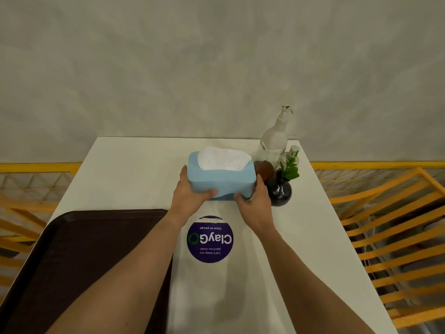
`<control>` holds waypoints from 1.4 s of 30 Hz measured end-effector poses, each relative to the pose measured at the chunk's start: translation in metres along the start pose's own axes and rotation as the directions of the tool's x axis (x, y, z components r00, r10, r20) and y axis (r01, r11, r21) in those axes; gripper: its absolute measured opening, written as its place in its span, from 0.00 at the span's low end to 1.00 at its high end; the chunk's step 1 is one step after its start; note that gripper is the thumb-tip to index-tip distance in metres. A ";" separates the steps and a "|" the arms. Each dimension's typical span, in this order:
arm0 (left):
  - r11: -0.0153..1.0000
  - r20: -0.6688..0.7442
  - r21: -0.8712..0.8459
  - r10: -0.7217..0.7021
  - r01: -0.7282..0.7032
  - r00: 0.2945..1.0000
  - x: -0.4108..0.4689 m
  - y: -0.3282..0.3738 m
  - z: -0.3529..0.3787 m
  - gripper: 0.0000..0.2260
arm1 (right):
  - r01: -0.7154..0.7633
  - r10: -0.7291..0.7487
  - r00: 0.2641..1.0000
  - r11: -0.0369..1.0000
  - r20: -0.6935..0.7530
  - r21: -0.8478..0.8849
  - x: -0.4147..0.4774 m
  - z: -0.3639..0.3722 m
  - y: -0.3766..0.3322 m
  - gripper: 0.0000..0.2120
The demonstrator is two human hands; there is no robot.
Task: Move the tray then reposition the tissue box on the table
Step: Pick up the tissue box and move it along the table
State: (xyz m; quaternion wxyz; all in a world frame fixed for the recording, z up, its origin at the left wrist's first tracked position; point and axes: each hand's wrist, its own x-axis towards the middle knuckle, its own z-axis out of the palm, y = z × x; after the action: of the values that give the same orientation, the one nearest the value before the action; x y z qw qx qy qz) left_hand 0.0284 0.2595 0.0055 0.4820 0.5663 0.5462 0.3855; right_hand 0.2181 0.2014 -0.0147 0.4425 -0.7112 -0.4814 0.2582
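A light blue tissue box point(222, 177) with white tissue sticking out of its top is near the middle of the white table point(134, 169). My left hand point(190, 192) grips its left end and my right hand point(254, 201) grips its right end. Whether the box rests on the table or is slightly raised, I cannot tell. A dark brown tray point(79, 261) lies on the table's near left part, partly under my left forearm.
Right of the box stand a small brown object point(264, 168), a round black vase with green leaves point(280, 191) and a clear pump bottle point(274, 141). A purple round sticker point(210, 239) is on the tabletop. Orange slatted chairs point(385, 232) flank the table; a grey wall stands behind.
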 end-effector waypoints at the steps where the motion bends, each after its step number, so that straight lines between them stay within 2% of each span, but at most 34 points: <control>1: 1.000 -0.013 -0.005 0.002 -0.002 1.000 0.001 -0.001 0.001 0.40 | 0.006 -0.007 1.000 1.000 -0.019 -0.021 0.001 0.002 0.001 0.35; 4: 1.000 -0.042 0.009 0.023 -0.023 0.999 0.004 -0.004 0.001 0.35 | 0.003 -0.006 0.998 0.999 -0.055 -0.045 0.001 0.007 0.001 0.33; 14: 0.995 -0.068 0.018 0.096 -0.095 0.993 0.003 0.001 -0.031 0.35 | 0.049 -0.051 0.993 0.999 -0.104 -0.015 -0.008 0.023 -0.021 0.30; 28: 0.992 -0.107 0.020 0.126 -0.125 0.986 0.009 -0.001 -0.177 0.35 | 0.137 -0.137 0.989 0.991 -0.055 -0.011 -0.022 0.122 -0.107 0.29; 34: 0.990 -0.151 0.047 0.138 -0.132 0.979 0.028 -0.016 -0.239 0.37 | 0.158 -0.160 0.987 0.987 -0.031 -0.042 -0.018 0.181 -0.140 0.30; 42: 0.989 -0.163 0.001 0.147 -0.149 0.976 0.059 -0.035 -0.298 0.36 | 0.173 -0.173 0.985 0.983 -0.004 -0.059 -0.003 0.239 -0.167 0.31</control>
State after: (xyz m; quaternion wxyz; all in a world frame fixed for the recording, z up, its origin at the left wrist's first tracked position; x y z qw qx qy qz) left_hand -0.2613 0.3531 0.0374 0.4089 0.5693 0.5378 0.4685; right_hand -0.0489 0.3137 0.0186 0.4446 -0.6804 -0.5466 0.2013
